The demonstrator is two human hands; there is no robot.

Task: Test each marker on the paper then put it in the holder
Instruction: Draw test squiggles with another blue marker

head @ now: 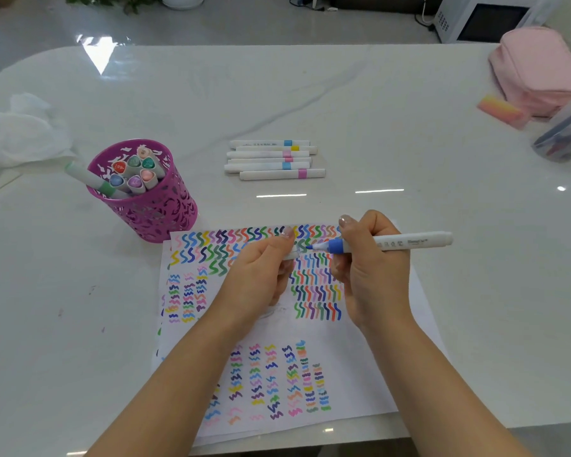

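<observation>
The right hand (373,268) has its fingers (346,225) wrapped round a blue marker (409,241), held level above the top of the paper (360,374), and the left hand (261,272) pinches the clear cap (292,255) just in front of the bare tip (310,247); whether the cap is coming off or going on I cannot tell. The wet tip sits very near the left thumb, so a small misalignment could ink the skin or jam the nib against the cap's rim and bend it. If the cap goes on only loosely, the marker may dry out, or the cap may drop off on the way to the holder (152,212). The paper is crowded with squiggles around the hands, so a test stroke laid there would likely overlap old ones and be hard to read; the bare patch lower down looks safer. Neither hand pins the sheet, so it could slide on the glossy table (343,103) under a firm stroke, and the forearms above the lower rows could smear any ink that is not dry. The holder is nearly full, with a green marker (89,178) leaning out over its rim, so another pushed in carelessly could knock that one out. Six more markers (274,159) lie in a row well beyond the paper
</observation>
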